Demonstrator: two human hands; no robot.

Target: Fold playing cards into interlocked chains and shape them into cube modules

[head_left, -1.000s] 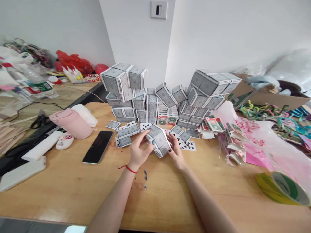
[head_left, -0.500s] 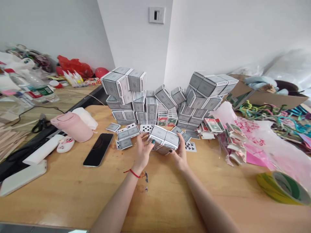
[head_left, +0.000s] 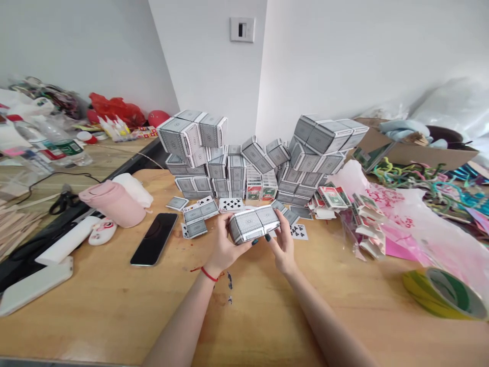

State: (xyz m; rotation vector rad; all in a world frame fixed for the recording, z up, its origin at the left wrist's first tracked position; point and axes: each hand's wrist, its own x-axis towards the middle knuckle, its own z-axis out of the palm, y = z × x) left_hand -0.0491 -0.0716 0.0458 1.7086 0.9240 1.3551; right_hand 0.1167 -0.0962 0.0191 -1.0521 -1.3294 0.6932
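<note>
Between my hands I hold a playing-card block (head_left: 254,223), a long box shape covered with grey patterned card backs, raised above the table. My left hand (head_left: 225,242) grips its left end, thumb along the near lower edge. Around the right end curls my right hand (head_left: 281,244), with its thumb at the front bottom edge. Behind stand a left stack of card blocks (head_left: 191,137) and a right stack of card blocks (head_left: 321,135). Loose playing cards (head_left: 198,214) lie at the left, and a face-up card (head_left: 299,232) lies right of my right hand.
A black phone (head_left: 154,239) and a pink pouch-like item (head_left: 114,204) lie at left. Opened card boxes (head_left: 369,224), pink-white plastic (head_left: 424,219) and a yellow-green tape roll (head_left: 443,293) are at right. Red-and-green card boxes (head_left: 261,186) stand between the stacks.
The held block has tilted, its left end coming nearer to me and lower. My left thumb has slid rightward along its front edge toward my right thumb. The view has shifted slightly.
</note>
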